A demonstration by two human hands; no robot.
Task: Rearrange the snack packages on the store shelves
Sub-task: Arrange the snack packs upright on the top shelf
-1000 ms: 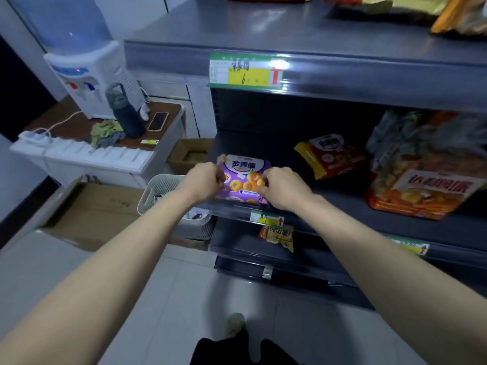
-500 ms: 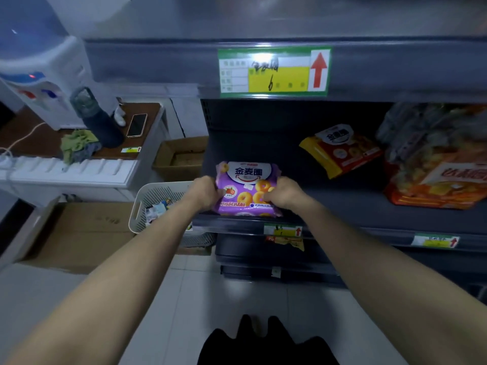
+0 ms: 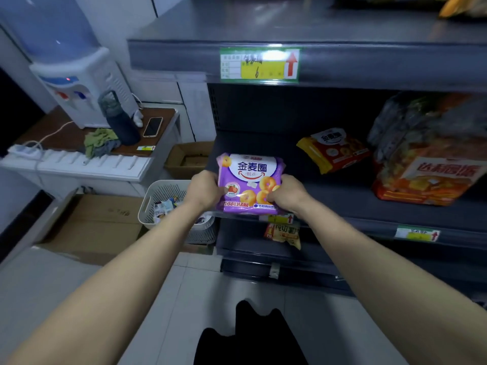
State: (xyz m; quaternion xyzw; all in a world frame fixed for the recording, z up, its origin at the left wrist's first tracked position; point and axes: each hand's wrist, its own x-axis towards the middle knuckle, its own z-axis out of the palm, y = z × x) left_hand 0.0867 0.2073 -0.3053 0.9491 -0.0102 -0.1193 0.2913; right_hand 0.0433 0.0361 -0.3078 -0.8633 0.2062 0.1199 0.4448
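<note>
Purple snack package (image 3: pixel 250 184), upright at the front left edge of the middle shelf (image 3: pixel 342 204), gripped at its sides by left hand (image 3: pixel 204 191) and right hand (image 3: pixel 286 193); red-yellow package (image 3: pixel 334 151) lies behind, to the right.

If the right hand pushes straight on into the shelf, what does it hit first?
Likely nothing soon: behind the right hand and purple packet the shelf looks bare to its back wall; the red packet sits further right. Depth is uncertain.

Single head view, angled forward-down, close to shelf (image 3: pixel 369 206).
</note>
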